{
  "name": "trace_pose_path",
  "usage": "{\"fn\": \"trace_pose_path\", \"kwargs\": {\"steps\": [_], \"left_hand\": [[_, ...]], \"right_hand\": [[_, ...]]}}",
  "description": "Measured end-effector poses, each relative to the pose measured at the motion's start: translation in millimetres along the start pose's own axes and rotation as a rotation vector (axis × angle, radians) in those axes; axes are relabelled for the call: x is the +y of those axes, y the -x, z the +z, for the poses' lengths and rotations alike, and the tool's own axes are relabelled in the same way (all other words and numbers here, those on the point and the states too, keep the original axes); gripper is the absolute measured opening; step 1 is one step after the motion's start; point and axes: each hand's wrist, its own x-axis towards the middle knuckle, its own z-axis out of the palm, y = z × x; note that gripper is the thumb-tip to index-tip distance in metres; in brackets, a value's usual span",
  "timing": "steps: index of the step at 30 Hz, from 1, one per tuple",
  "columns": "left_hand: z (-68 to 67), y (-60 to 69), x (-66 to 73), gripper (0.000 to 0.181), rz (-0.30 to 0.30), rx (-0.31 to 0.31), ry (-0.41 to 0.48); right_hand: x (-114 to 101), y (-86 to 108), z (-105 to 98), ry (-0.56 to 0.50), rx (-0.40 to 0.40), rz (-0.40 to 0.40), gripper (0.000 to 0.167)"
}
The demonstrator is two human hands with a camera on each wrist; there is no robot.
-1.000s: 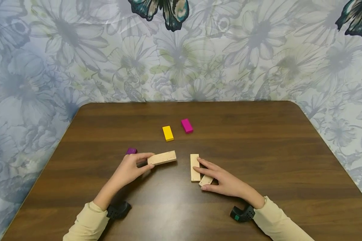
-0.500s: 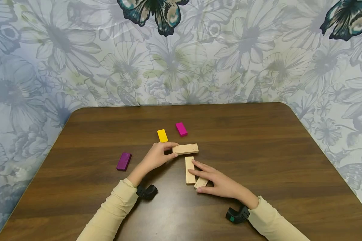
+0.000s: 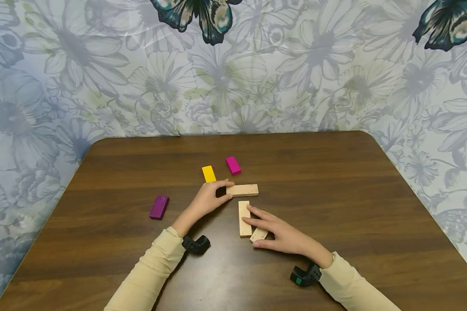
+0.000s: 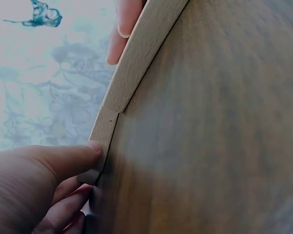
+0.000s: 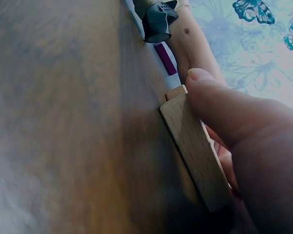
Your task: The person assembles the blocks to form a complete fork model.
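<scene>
Wooden block [image 3: 244, 190] in left hand [image 3: 210, 198], yellow block [image 3: 208, 173] head-view only

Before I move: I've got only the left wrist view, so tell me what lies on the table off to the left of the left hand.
Observer: In the head view, a purple block lies there, clearly apart from the left hand.
Operator: Noted. Now tell me what the right hand is hiding from my camera.
Observer: A slanted wooden block, close beside the straight wooden block; the right hand partly covers it even in the head view.
</scene>
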Motion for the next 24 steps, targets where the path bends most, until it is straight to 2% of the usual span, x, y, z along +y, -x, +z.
{"fn": "trace_pose_path", "kwargs": {"steps": [8,24], "left_hand": [[-0.5,7.5,2.5,0.033,-0.017,-0.015,-0.002],[1.4,14.7,8.7,0.038,0.059,-0.038,0.009]], "right_hand": [[0.2,0.8,-0.2,0.001,-0.003,0.011,0.061],[1.8,0.8,0.3,0.009,0.006,-0.011,0.060]]}}
